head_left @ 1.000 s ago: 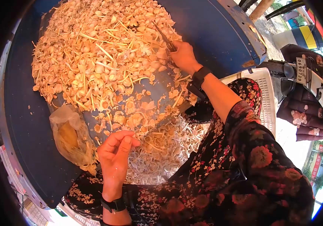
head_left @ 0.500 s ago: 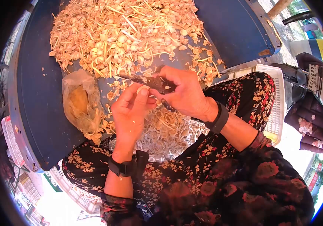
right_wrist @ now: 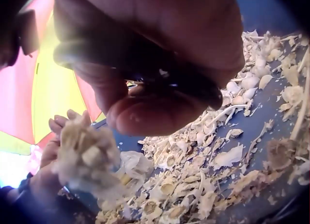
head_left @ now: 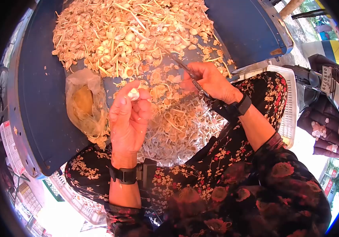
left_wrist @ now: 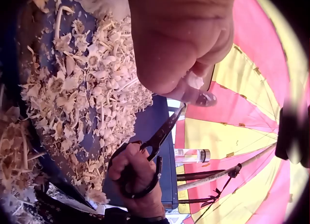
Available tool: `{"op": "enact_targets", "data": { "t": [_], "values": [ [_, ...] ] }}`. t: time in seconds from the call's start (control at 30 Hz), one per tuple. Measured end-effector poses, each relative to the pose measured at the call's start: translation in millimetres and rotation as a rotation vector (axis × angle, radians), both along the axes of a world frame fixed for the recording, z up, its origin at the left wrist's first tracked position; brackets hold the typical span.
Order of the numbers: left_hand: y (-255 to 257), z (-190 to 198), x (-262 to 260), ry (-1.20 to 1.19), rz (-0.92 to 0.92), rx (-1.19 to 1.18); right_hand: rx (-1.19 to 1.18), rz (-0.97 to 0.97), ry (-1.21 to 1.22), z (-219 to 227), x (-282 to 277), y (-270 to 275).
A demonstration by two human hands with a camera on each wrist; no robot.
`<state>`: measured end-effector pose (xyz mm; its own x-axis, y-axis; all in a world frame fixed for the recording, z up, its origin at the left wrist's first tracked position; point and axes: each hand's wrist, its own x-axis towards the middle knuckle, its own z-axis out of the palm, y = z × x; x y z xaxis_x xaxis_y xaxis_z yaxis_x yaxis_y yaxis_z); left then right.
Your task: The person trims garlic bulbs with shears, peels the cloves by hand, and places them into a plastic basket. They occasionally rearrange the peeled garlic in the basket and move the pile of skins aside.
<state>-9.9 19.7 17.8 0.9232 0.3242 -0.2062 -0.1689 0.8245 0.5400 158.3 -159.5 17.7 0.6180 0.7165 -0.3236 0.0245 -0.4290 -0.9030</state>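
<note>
Head: left hand (head_left: 128, 118) is pinching a garlic clove (head_left: 133, 94) by the near edge of the blue table (head_left: 39, 110); right hand (head_left: 215, 81) is gripping scissors (head_left: 180, 63); garlic pile (head_left: 130, 39) is lying toward the far edge. Left wrist: I am seeing a striped canopy (left_wrist: 252, 98) beyond both hands. Right wrist: right hand is curling round the scissors.

Pink-and-yellow umbrella (left_wrist: 237, 100), licence plate (head_left: 326, 79)

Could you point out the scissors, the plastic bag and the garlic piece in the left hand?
Scissors (left_wrist: 161, 136), left wrist view: on the blades.
Plastic bag (head_left: 83, 79), head view: on its upper wall.
Garlic piece (head_left: 133, 94), head view: on its white surface.
</note>
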Motion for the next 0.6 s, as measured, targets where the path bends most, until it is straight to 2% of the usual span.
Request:
{"op": "enact_targets", "data": {
  "t": [0.07, 0.1, 0.2, 0.23, 0.27, 0.33, 0.47, 0.53, 0.6],
  "values": [
    [2, 0, -2, -0.002, 0.011, 0.016, 0.007, -0.131, -0.22, -21, 22, -9],
    [0, 0, 1, -0.014, 0.015, 0.016, -0.033, -0.263, -0.333, -32, 36, -14],
    [-4, -1, 5, 0.055, 0.028, 0.035, -0.105, -0.555, -0.316, -38, 76, -16],
    [-5, -2, 7, 0.072, 0.022, 0.016, -0.12, -0.585, -0.294, -38, 83, -14],
    [-6, -3, 9, 0.075, 0.02, -0.005, -0.061, -0.534, -0.245, -38, 83, -15],
    [-9, -5, 12, 0.101, 0.029, -0.035, 0.067, -0.423, -0.126, -11, 66, -1],
    [-8, -6, 18, -0.043, 0.128, -0.235, -0.171, 0.146, -0.494, 42, 4, 13],
    [-5, -9, 17, -0.095, 0.149, -0.347, -0.036, 0.23, -0.528, 41, -14, 14],
    [-3, -8, 13, -0.097, 0.12, -0.431, 0.005, 0.215, -0.667, 24, -23, 14]
  ]
}}
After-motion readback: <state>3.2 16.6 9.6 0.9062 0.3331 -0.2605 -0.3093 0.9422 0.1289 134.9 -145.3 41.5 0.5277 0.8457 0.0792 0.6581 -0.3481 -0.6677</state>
